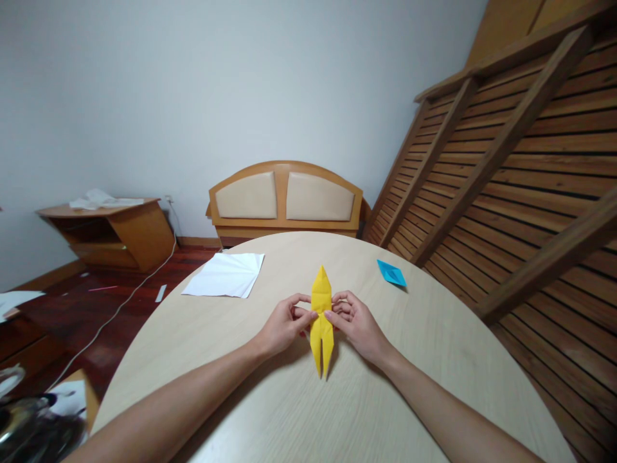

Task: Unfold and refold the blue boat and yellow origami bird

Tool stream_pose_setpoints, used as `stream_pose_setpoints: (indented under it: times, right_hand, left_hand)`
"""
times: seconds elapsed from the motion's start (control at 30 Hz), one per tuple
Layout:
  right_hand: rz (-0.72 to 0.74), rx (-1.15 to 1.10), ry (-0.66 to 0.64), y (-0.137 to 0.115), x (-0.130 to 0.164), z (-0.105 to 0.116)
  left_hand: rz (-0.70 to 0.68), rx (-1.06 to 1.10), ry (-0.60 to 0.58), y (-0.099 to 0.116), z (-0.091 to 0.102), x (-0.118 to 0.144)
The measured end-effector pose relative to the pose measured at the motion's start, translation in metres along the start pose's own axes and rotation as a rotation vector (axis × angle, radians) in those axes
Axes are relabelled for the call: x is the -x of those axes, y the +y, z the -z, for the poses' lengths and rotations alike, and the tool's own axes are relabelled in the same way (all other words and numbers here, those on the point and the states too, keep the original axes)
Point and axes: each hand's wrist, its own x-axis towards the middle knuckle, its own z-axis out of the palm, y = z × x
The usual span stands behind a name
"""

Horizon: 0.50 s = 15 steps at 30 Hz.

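A yellow folded paper figure is held above the middle of the round table. Its single point faces away from me, and two narrow legs point toward me. My left hand pinches its left edge, with the thumb on top near the middle. On the opposite edge, my right hand grips it the same way, thumb on top and fingers partly curled underneath. The fingertips behind the paper are hidden.
A creased white paper sheet lies at the table's far left. At the far right is a small blue folded paper piece. Beyond the table stand a headboard, a low cabinet and leaning wooden slats.
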Motion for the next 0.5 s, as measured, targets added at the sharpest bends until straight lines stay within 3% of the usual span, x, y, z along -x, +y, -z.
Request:
stream_pose_setpoints:
  times: [0.33,0.5]
  right_hand:
    - [0.029,0.013,0.008,0.0042,-0.0025,0.0008]
    - [0.05,0.03,0.058,0.0079,-0.0043,0.0024]
  left_hand:
    - [-0.043,0.023,0.01,-0.0035,0.0005,0.0016]
    - [0.011,0.071,-0.038,-0.0057,-0.0009,0.0002]
